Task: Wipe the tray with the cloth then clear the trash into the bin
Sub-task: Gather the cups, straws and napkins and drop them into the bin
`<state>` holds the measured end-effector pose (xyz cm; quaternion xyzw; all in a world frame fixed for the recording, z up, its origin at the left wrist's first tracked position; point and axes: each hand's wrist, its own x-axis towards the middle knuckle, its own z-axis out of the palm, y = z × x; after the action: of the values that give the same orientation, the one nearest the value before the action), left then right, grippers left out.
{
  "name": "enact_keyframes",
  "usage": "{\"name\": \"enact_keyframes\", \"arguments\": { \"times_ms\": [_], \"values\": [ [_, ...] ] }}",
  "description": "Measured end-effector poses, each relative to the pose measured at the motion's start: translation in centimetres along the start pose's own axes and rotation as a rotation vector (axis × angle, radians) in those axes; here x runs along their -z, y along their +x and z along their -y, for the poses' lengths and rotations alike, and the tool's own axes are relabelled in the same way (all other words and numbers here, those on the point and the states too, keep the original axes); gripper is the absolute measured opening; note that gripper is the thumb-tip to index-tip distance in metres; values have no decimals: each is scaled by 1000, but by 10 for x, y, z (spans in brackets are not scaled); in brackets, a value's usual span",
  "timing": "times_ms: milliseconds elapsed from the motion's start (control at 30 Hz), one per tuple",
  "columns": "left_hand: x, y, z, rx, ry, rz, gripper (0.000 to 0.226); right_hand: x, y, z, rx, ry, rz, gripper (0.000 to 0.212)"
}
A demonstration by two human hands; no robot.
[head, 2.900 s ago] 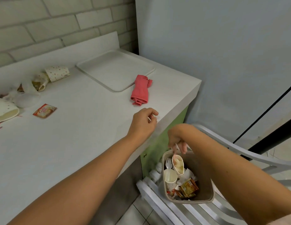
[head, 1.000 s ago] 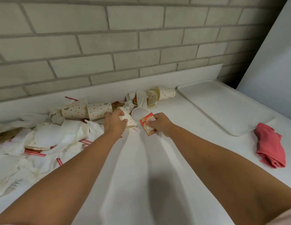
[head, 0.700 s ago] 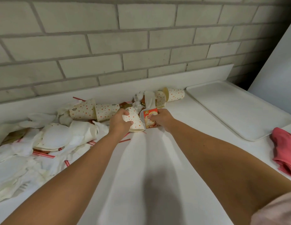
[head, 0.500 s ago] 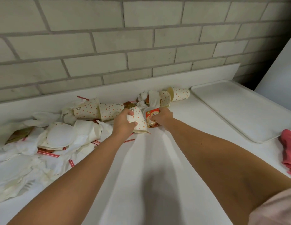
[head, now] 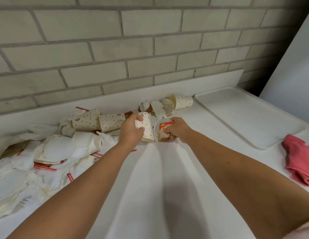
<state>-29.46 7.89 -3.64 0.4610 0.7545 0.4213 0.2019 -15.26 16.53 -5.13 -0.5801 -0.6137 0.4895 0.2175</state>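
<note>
Gripped in the left hand is a flattened dotted paper cup, with the thumb laid over its upper edge and the fingers curled beneath. A red-and-brown sachet is pinched by the right hand against a clear plastic lid, which is seen just behind the packet (whether the lid itself is lifted cannot be told). Both hands are held close together over the white counter, near the back wall of grey bricks.

To the left, a heap of trash is spread along the counter: two more dotted cups lying on their sides, crumpled white napkins, a round white lid and red-striped straws. Another dotted cup is seen tipped over behind the hands, just beside the tray. The tray is set flat at the right rear corner, bare on top. A pink cloth is left bunched on the counter just in front of the tray's near corner, at the right edge of view.
</note>
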Motion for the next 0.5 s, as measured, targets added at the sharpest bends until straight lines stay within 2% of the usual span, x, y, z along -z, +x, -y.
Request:
{"name": "enact_keyframes", "arguments": {
  "times_ms": [267, 500],
  "values": [
    [-26, -27, -48, -44, -34, 42, 22, 68, -47, -5, 12, -33, 67, 23],
    [-72, -68, -103, -164, -37, 165, 26, 147, -104, -24, -40, -85, -7, 35]
  ]
}}
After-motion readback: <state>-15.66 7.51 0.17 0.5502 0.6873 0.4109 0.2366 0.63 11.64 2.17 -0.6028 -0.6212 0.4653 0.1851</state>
